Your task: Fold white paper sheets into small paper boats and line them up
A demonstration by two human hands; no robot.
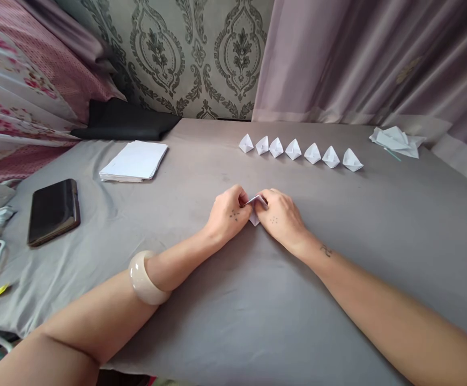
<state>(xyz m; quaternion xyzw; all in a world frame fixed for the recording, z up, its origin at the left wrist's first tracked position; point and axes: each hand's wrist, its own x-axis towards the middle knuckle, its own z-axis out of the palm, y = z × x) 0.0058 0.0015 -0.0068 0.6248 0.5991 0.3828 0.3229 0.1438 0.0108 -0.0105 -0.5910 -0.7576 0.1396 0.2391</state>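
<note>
Fingers of left hand and right hand, head view: both sets clamped on small folded paper, held low over grey sheet, peak up, between hands. Step looks like mid-fold shaping; exact crease perhaps hidden behind fingertips. Next move calls for even grip both sides, gentle pull, no tearing. Beyond hands, seven paper boats in row. Paper stack off left; crumpled-looking paper pile far right.
</note>
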